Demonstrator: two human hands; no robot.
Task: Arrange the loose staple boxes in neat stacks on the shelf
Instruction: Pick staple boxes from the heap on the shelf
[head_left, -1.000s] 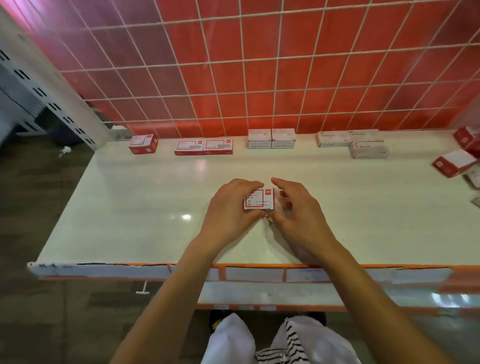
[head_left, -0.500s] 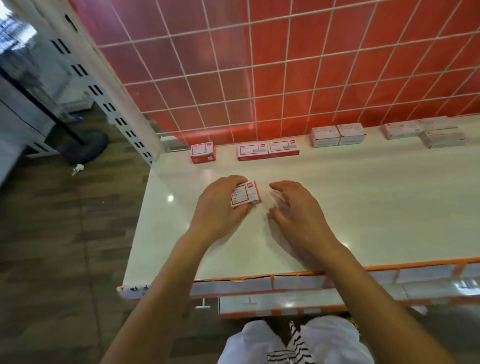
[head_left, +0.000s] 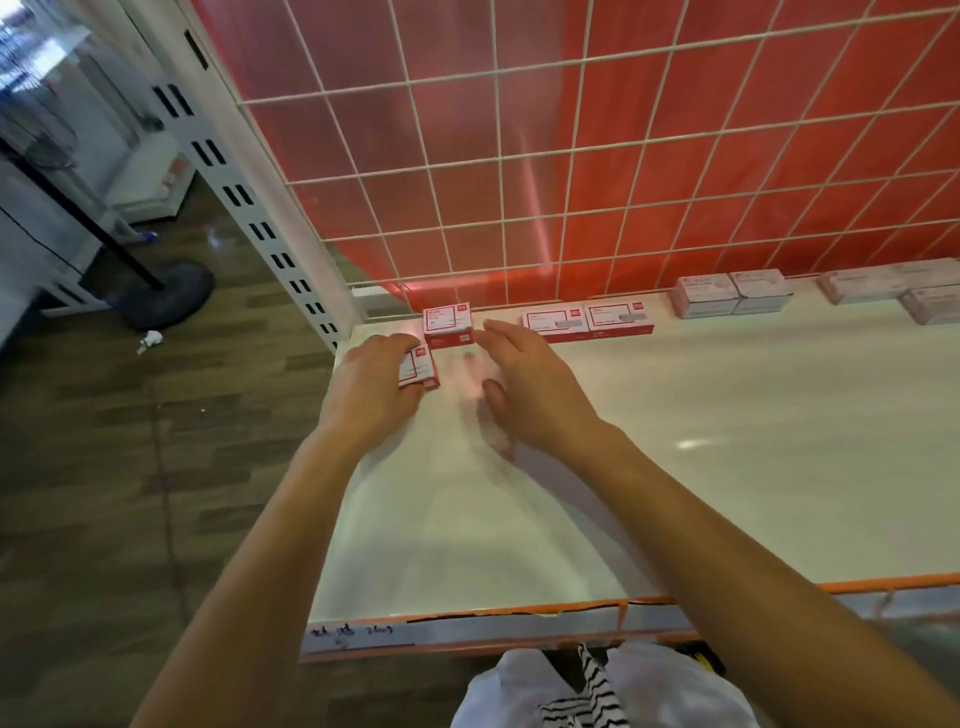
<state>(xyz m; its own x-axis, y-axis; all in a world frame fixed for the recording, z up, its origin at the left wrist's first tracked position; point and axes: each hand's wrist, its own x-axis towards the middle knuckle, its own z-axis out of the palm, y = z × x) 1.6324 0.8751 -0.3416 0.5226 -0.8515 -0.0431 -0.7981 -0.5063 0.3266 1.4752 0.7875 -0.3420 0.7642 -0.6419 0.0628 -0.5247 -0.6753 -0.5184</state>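
My left hand (head_left: 371, 387) grips a small red-and-white staple box (head_left: 420, 368) near the back left corner of the white shelf (head_left: 727, 441). Just behind it stands a red staple box stack (head_left: 448, 325) against the wire grid. My right hand (head_left: 530, 389) hovers beside the held box with fingers spread, holding nothing. Two red-and-white boxes (head_left: 587, 319) lie side by side further right along the back. White staple boxes (head_left: 732, 293) sit in a stacked pair beyond them, and more pale boxes (head_left: 893, 291) lie at the right edge.
A red panel behind a white wire grid (head_left: 571, 182) closes the shelf's back. A slotted white upright (head_left: 260, 218) stands at the left corner. The shelf's orange front edge (head_left: 519, 613) runs below my forearms. A dark round stand base (head_left: 166, 296) sits on the wooden floor to the left.
My left hand has carried the staple box back and left to just in front of the red stack. My right hand let go of the box and followed, fingers spread. The view turned left.
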